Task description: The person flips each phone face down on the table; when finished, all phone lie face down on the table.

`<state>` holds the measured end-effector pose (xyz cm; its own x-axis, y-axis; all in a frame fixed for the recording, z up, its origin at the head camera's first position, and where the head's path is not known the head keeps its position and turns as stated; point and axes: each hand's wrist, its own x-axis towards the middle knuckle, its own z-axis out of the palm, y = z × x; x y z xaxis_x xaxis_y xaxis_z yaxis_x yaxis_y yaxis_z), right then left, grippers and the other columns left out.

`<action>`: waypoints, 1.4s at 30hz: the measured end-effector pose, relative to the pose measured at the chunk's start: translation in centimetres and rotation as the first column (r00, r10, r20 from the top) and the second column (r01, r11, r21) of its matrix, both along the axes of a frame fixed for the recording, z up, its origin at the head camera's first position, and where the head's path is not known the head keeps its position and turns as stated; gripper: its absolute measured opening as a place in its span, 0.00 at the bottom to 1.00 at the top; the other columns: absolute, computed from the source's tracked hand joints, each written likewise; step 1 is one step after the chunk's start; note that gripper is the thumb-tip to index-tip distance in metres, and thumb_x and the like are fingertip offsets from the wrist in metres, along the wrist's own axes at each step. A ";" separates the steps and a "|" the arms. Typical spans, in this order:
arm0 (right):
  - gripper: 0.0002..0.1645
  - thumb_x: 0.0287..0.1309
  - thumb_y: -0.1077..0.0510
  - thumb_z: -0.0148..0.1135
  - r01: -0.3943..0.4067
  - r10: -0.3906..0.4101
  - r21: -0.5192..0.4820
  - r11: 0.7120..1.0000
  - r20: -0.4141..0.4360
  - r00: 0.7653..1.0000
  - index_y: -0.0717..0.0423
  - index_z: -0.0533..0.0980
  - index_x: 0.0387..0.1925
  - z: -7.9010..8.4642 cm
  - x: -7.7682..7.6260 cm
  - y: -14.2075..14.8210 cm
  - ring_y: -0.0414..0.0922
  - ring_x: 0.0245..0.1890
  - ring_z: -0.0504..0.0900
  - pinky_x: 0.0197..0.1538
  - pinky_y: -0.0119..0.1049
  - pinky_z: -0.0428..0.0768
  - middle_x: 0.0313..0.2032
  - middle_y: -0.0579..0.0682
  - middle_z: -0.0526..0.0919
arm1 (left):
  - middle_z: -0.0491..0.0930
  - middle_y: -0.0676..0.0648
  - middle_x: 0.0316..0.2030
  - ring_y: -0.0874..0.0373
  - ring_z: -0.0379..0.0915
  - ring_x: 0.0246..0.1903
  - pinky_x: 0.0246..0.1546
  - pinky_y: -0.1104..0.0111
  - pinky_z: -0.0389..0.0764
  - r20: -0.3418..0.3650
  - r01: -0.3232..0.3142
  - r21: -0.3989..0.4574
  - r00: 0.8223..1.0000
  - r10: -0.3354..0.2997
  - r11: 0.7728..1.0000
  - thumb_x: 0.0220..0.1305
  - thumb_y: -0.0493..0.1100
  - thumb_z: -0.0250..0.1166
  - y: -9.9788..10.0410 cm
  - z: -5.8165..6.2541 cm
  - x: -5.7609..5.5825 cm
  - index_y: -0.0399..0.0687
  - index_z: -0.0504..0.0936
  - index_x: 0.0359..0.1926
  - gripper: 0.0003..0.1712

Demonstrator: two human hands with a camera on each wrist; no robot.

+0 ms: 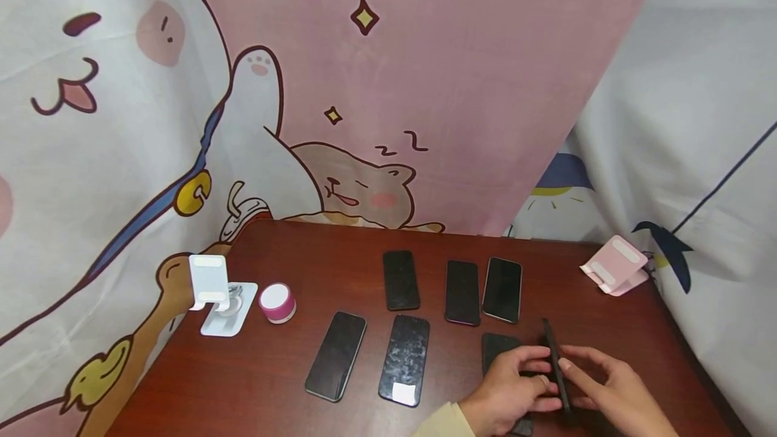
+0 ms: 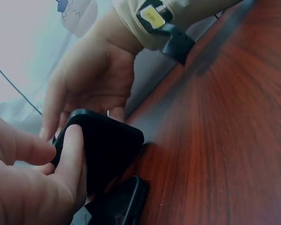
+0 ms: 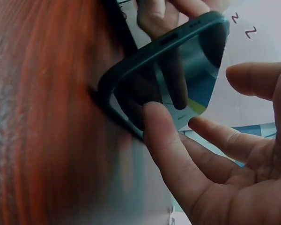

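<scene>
Near the front right of the table, a dark phone [image 1: 555, 369] stands tipped up on edge between the two hands. My left hand [image 1: 512, 386] grips it, the thumb lying along its black back in the left wrist view [image 2: 114, 145]. On the other side, my right hand [image 1: 619, 386] touches the glossy screen [image 3: 196, 70] with one fingertip [image 3: 157, 117], its other fingers spread apart. Another dark phone [image 1: 498, 342] lies flat, partly hidden under my left hand; its edge [image 2: 136, 201] shows in the left wrist view.
Several phones lie flat on the brown table [image 1: 243, 383], among them a smudged one [image 1: 405, 356] and a silver-edged one [image 1: 336, 356]. A white stand [image 1: 209, 278] and a pink-sided round tub [image 1: 277, 302] are at left. A pink stand [image 1: 618, 264] is at back right.
</scene>
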<state>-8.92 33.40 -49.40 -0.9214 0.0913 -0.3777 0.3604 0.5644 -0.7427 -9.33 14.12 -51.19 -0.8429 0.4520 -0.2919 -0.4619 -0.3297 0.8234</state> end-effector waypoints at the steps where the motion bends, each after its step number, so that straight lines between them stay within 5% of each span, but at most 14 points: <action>1: 0.47 0.73 0.35 0.62 0.001 -0.001 -0.003 1.000 -0.001 1.000 0.69 0.67 0.73 0.1 0.1 -0.1 0.47 0.42 0.90 0.40 0.41 0.91 0.67 0.73 0.75 | 0.79 0.42 0.48 0.54 0.81 0.37 0.41 0.58 0.92 0.002 0.018 0.005 1.000 -0.018 1.000 0.64 0.18 0.57 -0.1 0.0 0.0 0.47 0.83 0.59 0.30; 7: 0.48 0.70 0.38 0.67 -0.021 0.022 0.078 0.997 -0.003 1.000 0.71 0.66 0.72 0.7 0.1 -0.5 0.48 0.45 0.89 0.36 0.40 0.89 0.55 0.66 0.86 | 0.79 0.41 0.50 0.51 0.84 0.41 0.48 0.52 0.90 0.002 0.136 0.004 0.991 -0.136 0.991 0.67 0.18 0.56 -0.3 -0.4 -0.1 0.53 0.83 0.60 0.31; 14: 0.39 0.66 0.46 0.72 -0.051 0.067 0.199 0.979 -0.074 0.995 0.72 0.74 0.65 1.2 0.2 -0.3 0.49 0.44 0.90 0.37 0.37 0.88 0.48 0.60 0.90 | 0.82 0.39 0.52 0.43 0.86 0.48 0.49 0.50 0.89 -0.028 0.147 -0.037 0.989 -0.148 0.988 0.64 0.20 0.57 0.0 -0.8 -0.1 0.47 0.84 0.57 0.27; 23: 0.36 0.67 0.50 0.72 -0.005 0.037 0.231 0.973 -0.137 0.990 0.70 0.75 0.66 3.5 1.3 0.1 0.42 0.39 0.89 0.33 0.32 0.87 0.48 0.62 0.90 | 0.79 0.39 0.47 0.46 0.84 0.41 0.47 0.43 0.89 -0.003 0.024 -0.016 1.000 -0.024 1.000 0.63 0.21 0.60 0.1 -0.5 -0.5 0.40 0.76 0.56 0.22; 28: 0.36 0.66 0.51 0.73 -0.001 0.040 0.221 0.975 -0.170 0.985 0.68 0.75 0.66 4.1 1.6 -0.4 0.36 0.37 0.88 0.34 0.30 0.87 0.50 0.61 0.90 | 0.77 0.39 0.46 0.50 0.78 0.37 0.46 0.41 0.88 0.010 0.014 0.014 1.000 -0.015 1.000 0.60 0.20 0.60 0.2 -0.5 -0.7 0.41 0.74 0.57 0.26; 35: 0.39 0.67 0.46 0.72 0.009 0.028 0.232 0.973 -0.156 0.987 0.69 0.74 0.67 3.5 1.3 0.0 0.39 0.38 0.89 0.34 0.30 0.87 0.52 0.64 0.89 | 0.76 0.39 0.46 0.50 0.77 0.39 0.48 0.41 0.88 0.021 0.027 0.017 0.999 -0.027 0.999 0.59 0.21 0.60 -0.1 -0.5 -0.8 0.41 0.75 0.60 0.28; 42: 0.45 0.64 0.40 0.73 0.059 -0.041 0.267 0.962 -0.071 0.997 0.74 0.74 0.65 1.2 0.5 1.1 0.46 0.38 0.88 0.33 0.36 0.84 0.42 0.60 0.90 | 0.80 0.42 0.45 0.51 0.82 0.40 0.46 0.49 0.90 -0.029 0.057 -0.071 0.998 -0.059 0.996 0.64 0.25 0.63 -0.7 -0.4 -1.0 0.39 0.77 0.63 0.26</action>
